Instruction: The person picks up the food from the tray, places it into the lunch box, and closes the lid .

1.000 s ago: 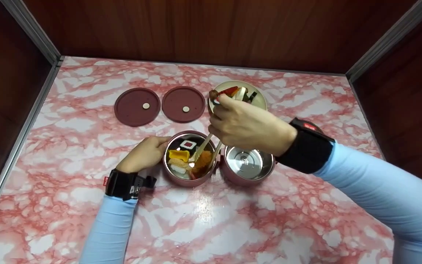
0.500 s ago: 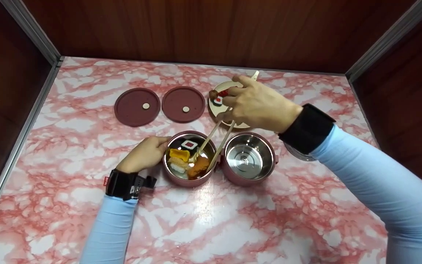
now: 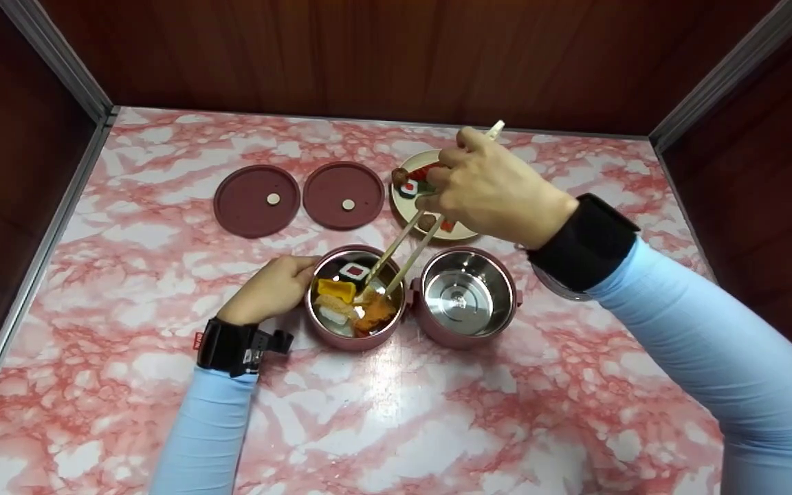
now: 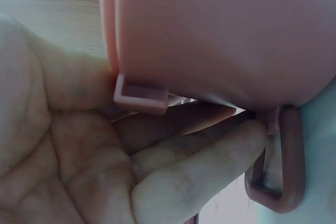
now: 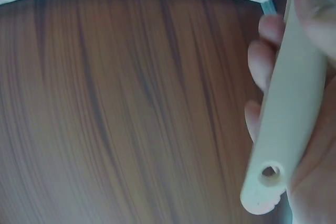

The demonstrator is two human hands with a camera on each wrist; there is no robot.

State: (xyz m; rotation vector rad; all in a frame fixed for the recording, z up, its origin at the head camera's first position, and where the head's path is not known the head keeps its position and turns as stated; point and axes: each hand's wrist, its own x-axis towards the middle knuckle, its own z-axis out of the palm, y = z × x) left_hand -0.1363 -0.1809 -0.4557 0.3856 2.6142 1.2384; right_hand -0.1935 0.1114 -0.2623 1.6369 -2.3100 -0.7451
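Head view: slanting reach

The right hand (image 3: 499, 196) grasps tongs (image 5: 286, 114), their long axis slanting left and down into the left pot (image 3: 353, 343), tips near food pieces (image 3: 336, 290); the left hand (image 3: 269, 292), nearer that pot, rests straight fingers against it.

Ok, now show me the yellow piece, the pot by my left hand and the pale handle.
Yellow piece (image 3: 336, 291): head view, on its middle.
Pot (image 4: 218, 35): left wrist view, on its outer wall.
Pale handle (image 5: 294, 93): right wrist view, mid-length.

Wood-grain panels (image 3: 368, 62) around pink-marbled table (image 3: 396, 433)
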